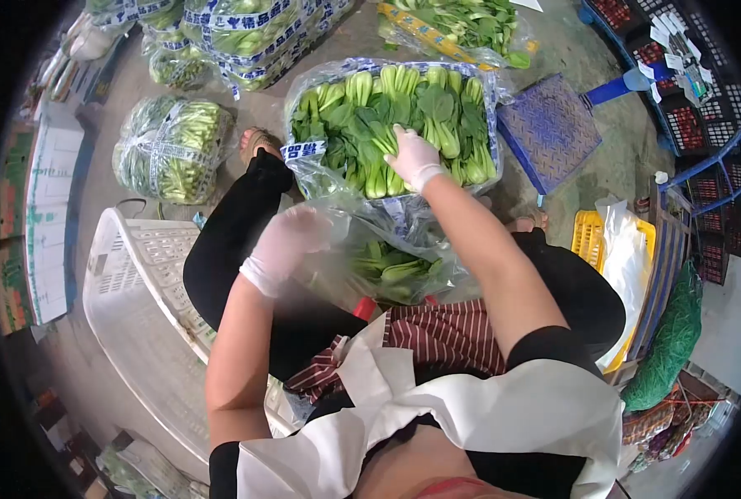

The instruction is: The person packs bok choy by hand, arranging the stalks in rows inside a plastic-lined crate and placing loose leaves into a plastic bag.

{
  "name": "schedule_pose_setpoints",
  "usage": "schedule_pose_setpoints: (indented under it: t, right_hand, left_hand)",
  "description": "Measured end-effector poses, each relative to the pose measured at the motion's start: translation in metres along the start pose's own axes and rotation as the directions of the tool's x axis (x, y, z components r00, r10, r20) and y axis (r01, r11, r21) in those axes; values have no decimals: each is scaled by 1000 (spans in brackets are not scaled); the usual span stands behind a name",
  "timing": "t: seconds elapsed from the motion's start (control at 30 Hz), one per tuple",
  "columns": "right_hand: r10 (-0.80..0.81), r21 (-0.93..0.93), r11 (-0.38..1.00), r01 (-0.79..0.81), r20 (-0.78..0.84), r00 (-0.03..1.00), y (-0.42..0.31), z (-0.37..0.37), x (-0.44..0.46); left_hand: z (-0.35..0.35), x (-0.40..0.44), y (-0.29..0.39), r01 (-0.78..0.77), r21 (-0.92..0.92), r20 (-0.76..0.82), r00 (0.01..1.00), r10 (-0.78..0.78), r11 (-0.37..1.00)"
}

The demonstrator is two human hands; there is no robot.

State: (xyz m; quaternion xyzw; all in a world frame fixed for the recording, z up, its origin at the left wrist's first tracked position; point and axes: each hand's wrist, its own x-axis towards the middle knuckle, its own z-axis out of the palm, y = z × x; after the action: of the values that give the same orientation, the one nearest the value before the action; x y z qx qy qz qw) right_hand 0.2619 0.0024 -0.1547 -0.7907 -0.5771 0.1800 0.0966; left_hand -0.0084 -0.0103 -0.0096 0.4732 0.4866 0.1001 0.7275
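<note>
Floor: grey concrete, with wrapped produce and crates set about on it.
Leafy greens: pale-stemmed, packed in rows in front of the person, between the two feet.
Clear film: around the greens, with blue-and-white printed tape.
Right hand: white glove; fingertips among the leaves near the middle of the pack; whether they pinch a stem, cannot tell.
Left hand: white glove, blurred, near the film at the pack's near left; grip cannot be told.
Lower greens: under clear plastic, between the person's knees.
Wrapped bundle: on the floor, left of the pack.
Larger bundles: stacked, far left.
Blue metal platform: textured, just right of the pack.
White crate: slatted, beside the left leg.
Yellow basket: right of the right leg, holding white plastic.
Green net sack: far right.
</note>
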Motion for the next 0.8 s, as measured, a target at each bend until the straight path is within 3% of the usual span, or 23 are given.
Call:
schedule_pose_setpoints:
  t: [0.03,0.1,0.13,0.2,0.23,0.27,0.3,0.33,0.37,0.4,0.47,0.5,0.53,0.57,0.6,0.63,0.7,0.73,0.8]
  right_hand:
    - [9,-85,996,-2,85,996,-3,2,3]
    - [12,-59,998,-7,84,996,-6,0,8]
    - [-19,134,990,30,-88,996,-5,0,0]
    - [-53,472,875,105,-122,991,-4,-10,-15]
    - [-82,656,741,144,-124,989,1,-8,-23]
    - [-145,670,719,183,-113,983,-1,-14,-45]
    - [-204,683,696,221,-106,973,-4,-23,-72]
    - [-309,730,676,100,158,938,-3,-29,-91]
    - [-474,633,744,217,270,838,-9,-51,-108]
    - [-587,578,721,383,215,780,-5,-48,-122]
    - [-533,615,771,163,485,694,7,-56,-118]
    - [-424,597,798,87,452,784,16,-53,-109]
    - [-382,658,747,97,305,872,41,-22,-88]
    - [-213,578,815,36,241,947,51,-19,-64]
    - [-107,322,944,75,83,991,62,-20,-40]
    - [-50,38,998,54,-104,993,68,-22,-22]
    - [206,-201,951,-237,-160,965,54,-28,-2]
    - [323,-188,929,-318,-4,946,56,-28,10]
    - [358,-114,930,-348,74,931,55,-26,20]
  left_hand:
    - [2,-1,-4,-27,32,5,1000,27,999]
    - [6,-7,-8,81,-64,-92,992,-87,995]
    - [6,-10,-12,76,-13,-133,988,-77,997]
    - [1,-3,-37,-84,54,-116,989,90,995]
    - [-7,9,-51,-31,486,-156,980,121,873]
    - [-3,8,-41,-37,482,-147,981,123,876]
    - [4,2,-20,-98,650,-9,991,137,754]
    - [9,1,-9,-179,781,129,984,126,599]
    - [8,4,-11,-248,799,198,969,151,547]
    - [10,3,-9,-258,797,207,966,154,547]
    - [11,-6,-6,-97,930,54,990,130,354]
    - [16,-5,-6,108,906,-153,985,78,410]
    - [15,-4,-9,112,904,-158,984,78,413]
    - [13,-3,-13,49,886,-148,972,182,460]
    - [10,-1,-17,-18,866,-144,948,285,499]
    - [6,5,-23,-14,865,-150,946,287,501]
    - [-1,15,-30,-42,835,-196,908,369,548]
    - [-4,16,-31,-36,835,-203,907,368,549]
    - [-3,14,-24,-19,693,-289,908,302,720]
